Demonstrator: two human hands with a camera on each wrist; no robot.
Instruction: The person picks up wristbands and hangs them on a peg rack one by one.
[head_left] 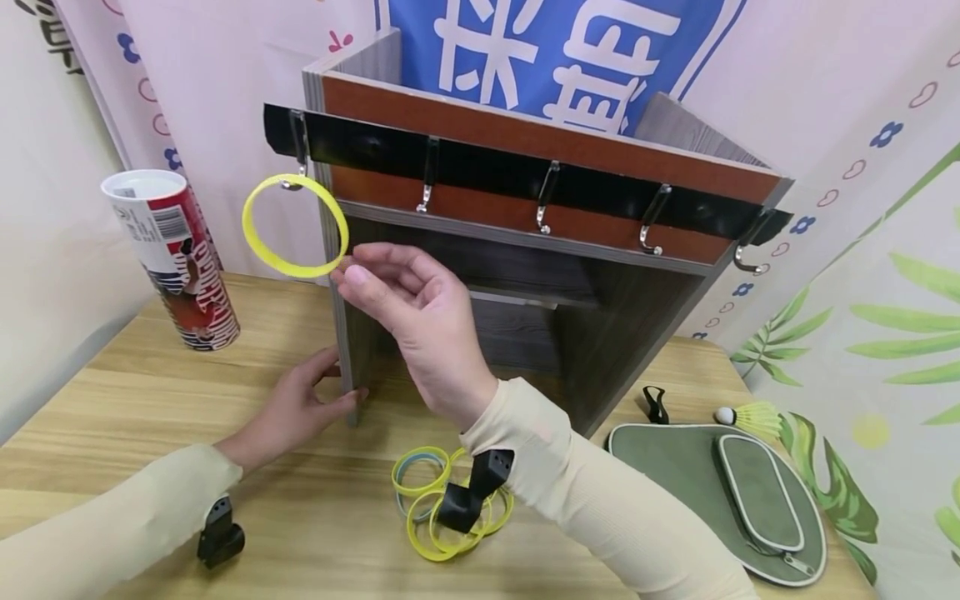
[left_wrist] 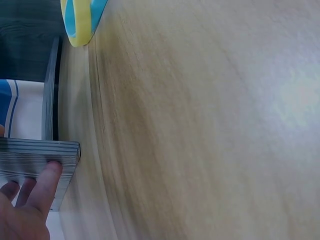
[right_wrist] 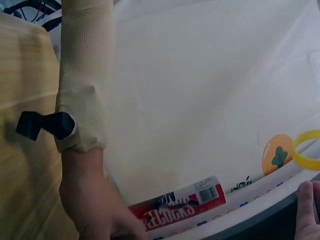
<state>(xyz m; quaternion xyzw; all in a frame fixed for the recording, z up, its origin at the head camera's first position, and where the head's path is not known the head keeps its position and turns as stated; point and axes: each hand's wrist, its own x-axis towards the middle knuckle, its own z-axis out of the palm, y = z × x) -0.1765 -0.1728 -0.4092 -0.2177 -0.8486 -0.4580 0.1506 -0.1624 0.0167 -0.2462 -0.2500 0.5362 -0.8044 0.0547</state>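
Observation:
A yellow ring [head_left: 330, 200] is at the leftmost hook [head_left: 298, 150] of the black hook rail [head_left: 487, 162]. My right hand [head_left: 420, 317] pinches the ring's lower right edge between thumb and fingertips. The ring's top overlaps the hook's tip; whether it is looped over it I cannot tell. My left hand [head_left: 296, 412] grips the lower left side panel of the grey wooden shelf [head_left: 615, 333], and in the left wrist view its fingers [left_wrist: 45, 187] lie along the panel. Several yellow and blue rings [head_left: 420, 533] lie on the table below my right wrist.
A red and white can [head_left: 183, 258] stands left of the shelf. On the right lie a green zippered case [head_left: 675, 483], a yellow shuttlecock [head_left: 753, 418] and a small black clip-like item [head_left: 655, 404]. A printed curtain [head_left: 255, 50] hangs behind.

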